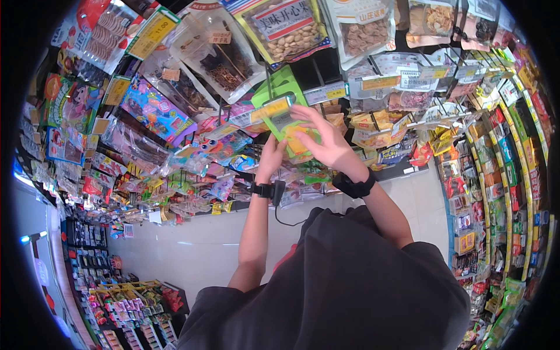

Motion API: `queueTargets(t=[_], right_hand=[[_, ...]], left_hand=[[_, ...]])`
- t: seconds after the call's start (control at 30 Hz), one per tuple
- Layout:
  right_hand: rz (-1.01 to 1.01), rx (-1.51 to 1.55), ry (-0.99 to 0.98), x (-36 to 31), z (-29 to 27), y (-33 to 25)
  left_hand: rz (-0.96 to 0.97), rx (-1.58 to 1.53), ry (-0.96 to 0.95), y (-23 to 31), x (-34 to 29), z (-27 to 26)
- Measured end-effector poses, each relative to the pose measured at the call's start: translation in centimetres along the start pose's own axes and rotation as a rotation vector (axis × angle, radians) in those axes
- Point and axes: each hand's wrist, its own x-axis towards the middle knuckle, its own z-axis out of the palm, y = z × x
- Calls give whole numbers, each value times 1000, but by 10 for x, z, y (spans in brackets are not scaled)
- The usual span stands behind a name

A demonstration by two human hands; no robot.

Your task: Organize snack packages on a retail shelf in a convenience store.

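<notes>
A bright green snack bag with a yellow-orange lower part (279, 84) hangs at the rack in front of me. My left hand (272, 156) is at the bag's lower left edge, its thumb and fingers closed on it. Over the right side of the same bag is my right hand (328, 143), fingers stretched and apart, fingertips close to a yellow price tag (269, 111). Whether the right fingertips touch the bag or the tag, I cannot tell. The tag covers part of the bag's middle. Black bands circle both wrists.
Above the green bag hang a pistachio bag (286, 32) and a clear-fronted bag of dark dried strips (221, 52). A blue-purple candy bag (154, 111) hangs to the left. Tall shelves (496, 175) line the right. A low display (131, 309) stands lower left on the pale tile floor (192, 248).
</notes>
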Motion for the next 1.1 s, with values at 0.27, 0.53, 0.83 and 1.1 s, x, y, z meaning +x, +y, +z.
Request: queueTargets(t=[0.27,0.53,0.83,1.1], right_hand=[[173,-124,-36,-22,-12,26],[329,-142,-63,-31,-17,31],[286,-130,-33,-44,-13,52],[422,-78,-85,-60,-1,68]], left_hand=[[18,158,95,-18,32,-4],[358,147,252,-27,36,8],[62,145,288,-12,25,18],[37,52,386,-10,-2,18]])
